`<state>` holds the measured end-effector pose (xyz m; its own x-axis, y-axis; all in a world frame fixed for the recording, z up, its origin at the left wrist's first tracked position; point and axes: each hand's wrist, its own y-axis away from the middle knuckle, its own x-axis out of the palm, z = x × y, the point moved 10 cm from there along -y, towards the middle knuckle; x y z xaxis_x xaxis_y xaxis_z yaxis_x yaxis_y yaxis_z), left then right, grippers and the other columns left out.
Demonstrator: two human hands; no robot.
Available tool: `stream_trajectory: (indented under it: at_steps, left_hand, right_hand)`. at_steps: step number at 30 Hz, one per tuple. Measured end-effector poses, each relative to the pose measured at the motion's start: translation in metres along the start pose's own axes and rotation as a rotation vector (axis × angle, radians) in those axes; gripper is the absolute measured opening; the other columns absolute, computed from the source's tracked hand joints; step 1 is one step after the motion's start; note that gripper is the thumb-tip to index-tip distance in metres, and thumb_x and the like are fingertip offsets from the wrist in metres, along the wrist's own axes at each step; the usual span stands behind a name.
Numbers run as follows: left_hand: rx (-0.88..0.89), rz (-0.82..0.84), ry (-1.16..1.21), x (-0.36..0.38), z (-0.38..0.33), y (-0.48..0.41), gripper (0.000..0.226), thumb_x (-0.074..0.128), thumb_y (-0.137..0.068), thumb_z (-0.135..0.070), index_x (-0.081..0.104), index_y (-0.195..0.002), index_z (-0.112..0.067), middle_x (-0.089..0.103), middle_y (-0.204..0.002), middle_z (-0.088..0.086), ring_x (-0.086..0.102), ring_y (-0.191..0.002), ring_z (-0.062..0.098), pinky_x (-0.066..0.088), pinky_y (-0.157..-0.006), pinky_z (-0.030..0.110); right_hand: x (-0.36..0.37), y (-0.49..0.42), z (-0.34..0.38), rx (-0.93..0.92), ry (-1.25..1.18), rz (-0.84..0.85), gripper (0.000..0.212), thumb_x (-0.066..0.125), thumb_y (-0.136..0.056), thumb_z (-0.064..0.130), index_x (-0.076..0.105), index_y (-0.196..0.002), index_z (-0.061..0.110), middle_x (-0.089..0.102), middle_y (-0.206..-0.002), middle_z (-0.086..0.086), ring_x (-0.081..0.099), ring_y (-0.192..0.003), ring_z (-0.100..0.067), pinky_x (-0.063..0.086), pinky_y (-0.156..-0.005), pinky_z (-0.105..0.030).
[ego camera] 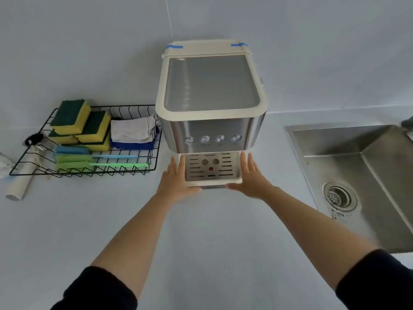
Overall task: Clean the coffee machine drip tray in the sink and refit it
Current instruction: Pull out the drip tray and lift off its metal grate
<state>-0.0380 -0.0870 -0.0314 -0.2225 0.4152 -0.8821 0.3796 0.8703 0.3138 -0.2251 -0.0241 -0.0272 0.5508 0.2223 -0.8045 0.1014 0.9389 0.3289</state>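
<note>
A cream and steel coffee machine [212, 95] stands on the pale counter against the wall. Its drip tray [211, 167], cream with a slotted steel grid and a red float, sits in the base under the buttons. My left hand [176, 177] lies flat against the tray's left side, fingers straight, thumb under the front edge. On the tray's right side my right hand [252, 177] mirrors it, with its thumb at the front right corner. The steel sink [357, 166] is to the right, with its drain strainer [340, 196] in view.
A black wire basket [89, 142] at the left holds several green and yellow sponges [73, 117], folded cloths [134, 133] and long-handled brushes [98, 161]. A portafilter [33, 139] and a white cylinder [21, 182] lie by its left end.
</note>
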Motion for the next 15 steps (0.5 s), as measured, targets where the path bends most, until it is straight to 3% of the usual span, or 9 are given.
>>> stream_trajectory:
  at_steps: [3,6,11,15]
  left_hand:
    - [-0.013,-0.002,0.081,0.005,0.002,-0.01,0.116,0.074,-0.062,-0.05,-0.001,-0.146,-0.021,0.005,-0.154,0.019,0.025,-0.138,0.037,0.031,-0.11,0.049]
    - [-0.035,-0.005,0.229,0.004,0.003,-0.014,0.106,0.077,-0.05,-0.046,0.017,-0.136,-0.027,0.024,-0.141,0.005,0.045,-0.122,0.03,0.046,-0.096,0.047]
    - [-0.018,-0.01,0.313,0.005,0.005,-0.018,0.091,0.083,-0.056,-0.029,0.031,-0.13,-0.022,0.036,-0.128,0.001,0.05,-0.114,0.024,0.047,-0.091,0.038]
    - [-0.045,-0.007,0.279,0.004,0.005,-0.017,0.092,0.082,-0.057,-0.03,0.028,-0.132,-0.024,0.037,-0.129,0.001,0.05,-0.113,0.027,0.045,-0.088,0.036]
  right_hand:
    - [0.003,-0.007,0.007,-0.005,-0.082,0.04,0.117,0.071,-0.075,0.038,-0.017,-0.144,0.005,-0.013,-0.155,-0.018,-0.01,-0.144,-0.034,0.011,-0.119,-0.048]
    - [0.008,-0.016,0.007,0.04,-0.185,0.052,0.119,0.081,-0.062,0.036,-0.001,-0.143,0.005,0.004,-0.15,-0.018,0.012,-0.142,-0.037,0.03,-0.111,-0.051]
    - [0.012,-0.024,0.001,0.083,-0.22,0.019,0.109,0.081,-0.064,0.024,0.008,-0.141,0.003,0.025,-0.135,-0.012,0.037,-0.125,-0.03,0.046,-0.099,-0.04]
    - [0.011,-0.026,-0.001,0.091,-0.22,-0.011,0.097,0.079,-0.068,0.02,0.016,-0.138,0.001,0.032,-0.126,-0.01,0.043,-0.115,-0.026,0.044,-0.084,-0.028]
